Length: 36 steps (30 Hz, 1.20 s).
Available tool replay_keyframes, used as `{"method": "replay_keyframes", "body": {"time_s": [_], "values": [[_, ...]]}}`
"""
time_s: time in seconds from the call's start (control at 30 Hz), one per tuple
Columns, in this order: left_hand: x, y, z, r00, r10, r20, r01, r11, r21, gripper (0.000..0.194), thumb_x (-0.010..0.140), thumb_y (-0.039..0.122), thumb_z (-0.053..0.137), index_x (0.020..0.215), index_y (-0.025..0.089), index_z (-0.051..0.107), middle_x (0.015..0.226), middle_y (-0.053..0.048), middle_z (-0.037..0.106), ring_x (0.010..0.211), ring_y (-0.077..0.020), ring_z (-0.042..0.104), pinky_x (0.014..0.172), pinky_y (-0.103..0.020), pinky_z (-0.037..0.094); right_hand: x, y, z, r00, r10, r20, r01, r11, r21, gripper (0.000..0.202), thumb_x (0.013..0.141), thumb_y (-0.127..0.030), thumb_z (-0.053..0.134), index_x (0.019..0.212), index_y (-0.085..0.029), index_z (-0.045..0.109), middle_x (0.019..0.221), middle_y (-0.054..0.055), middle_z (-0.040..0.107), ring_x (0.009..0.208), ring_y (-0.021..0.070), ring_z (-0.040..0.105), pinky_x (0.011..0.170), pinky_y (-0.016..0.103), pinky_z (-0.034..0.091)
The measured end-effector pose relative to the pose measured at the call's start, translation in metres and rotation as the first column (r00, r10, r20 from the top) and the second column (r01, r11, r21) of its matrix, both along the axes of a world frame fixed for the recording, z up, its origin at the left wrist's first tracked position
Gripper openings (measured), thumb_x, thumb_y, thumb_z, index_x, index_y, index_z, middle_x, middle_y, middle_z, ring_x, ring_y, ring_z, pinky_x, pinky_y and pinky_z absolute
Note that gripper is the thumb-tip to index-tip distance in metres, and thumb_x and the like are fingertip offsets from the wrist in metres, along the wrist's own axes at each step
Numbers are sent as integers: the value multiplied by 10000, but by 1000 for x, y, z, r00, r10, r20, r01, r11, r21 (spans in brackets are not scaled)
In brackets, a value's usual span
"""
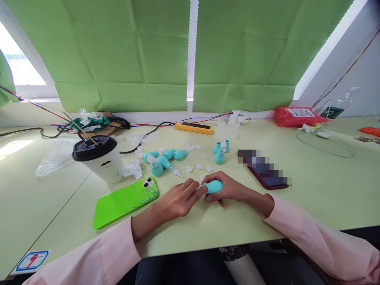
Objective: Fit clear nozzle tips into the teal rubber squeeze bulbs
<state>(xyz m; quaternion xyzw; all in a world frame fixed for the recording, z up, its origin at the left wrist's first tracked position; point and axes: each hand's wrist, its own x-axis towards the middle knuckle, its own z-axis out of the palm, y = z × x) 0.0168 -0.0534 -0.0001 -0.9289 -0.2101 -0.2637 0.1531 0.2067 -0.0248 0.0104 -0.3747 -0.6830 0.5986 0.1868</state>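
My right hand point(223, 187) is closed around a turquoise squeeze bulb point(214, 186), which lies on its side just above the table with its narrow end to the left. At that end, the fingers of my left hand point(181, 198) pinch a small translucent tip point(200, 187), mostly hidden by the fingers. Beyond my hands, several turquoise bulbs with pale tips point(165, 161) lie in a group. Farther right stand a bulb with a tip fitted point(219, 157) and open-necked bulbs point(216, 148). Loose white tips point(200, 167) are scattered between the two groups.
A green phone point(124, 204) lies left of my left forearm, near a lidded paper cup point(105, 166) and crumpled tissue point(133, 169). A dark phone point(268, 174) is at the right. Behind are an orange power strip point(194, 128), cables and a red package point(299, 116).
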Motion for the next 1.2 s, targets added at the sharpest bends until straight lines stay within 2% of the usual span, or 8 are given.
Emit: {"method": "replay_keyframes", "body": {"time_s": [0.2,0.37,0.53,0.7,0.83,0.97,1.07,1.2], "values": [[-1,-3,7,995,-38,-92,39,999,13,296,864,155,237,1053,117,462,868,-113,558,790,-169,521,558,-243,455,2,1,-3,999,28,20,-26,995,-101,409,466,-274,728,807,-155,534,635,-43,475,481,52,451,323,146,428],[-2,-4,6,994,-76,-76,77,997,22,290,852,147,275,1060,114,474,909,-121,569,846,-187,526,593,-254,462,2,1,-2,997,74,0,-72,980,-185,375,478,-246,725,779,-157,519,565,-64,471,439,41,437,313,132,403],[-2,5,-3,989,-17,148,24,999,-46,334,811,108,365,1123,199,440,915,-80,554,832,-156,519,626,-242,456,2,1,-1,992,26,-126,-46,986,-158,298,547,-262,695,768,-158,525,534,-60,482,435,54,452,340,164,421],[-5,17,-7,906,146,398,-85,982,-167,489,772,127,444,1237,202,316,1017,-78,539,931,-164,484,787,-301,430,5,5,4,954,-125,-271,122,992,-26,221,592,-265,670,741,-148,556,570,-29,513,495,77,489,435,206,448],[-3,26,-12,908,360,213,-301,917,-263,442,803,188,393,1239,175,328,1194,-93,453,1091,-232,369,874,-384,373,7,7,8,907,-196,-372,218,976,16,154,633,-259,644,680,-136,565,652,9,544,566,93,496,520,236,445],[2,31,-23,867,498,-15,-488,844,-222,406,823,269,356,1228,239,354,1323,-92,296,1181,-331,230,900,-540,246,4,5,8,892,-215,-399,226,974,-20,136,682,-268,603,692,-138,565,654,18,553,569,100,498,550,257,428],[4,34,-30,854,511,-94,-519,830,-203,335,841,287,314,1147,267,448,1246,-95,404,1146,-332,284,874,-603,175,2,5,5,893,-210,-398,216,976,-30,129,684,-266,599,698,-142,565,659,18,555,555,103,498,545,264,419],[4,36,-27,857,512,-55,-512,835,-201,281,848,250,314,983,256,560,942,-78,599,1007,-268,427,848,-562,195,1,6,1,900,-202,-385,218,976,0,132,665,-262,613,646,-143,559,641,11,547,540,101,493,545,263,412]]}}
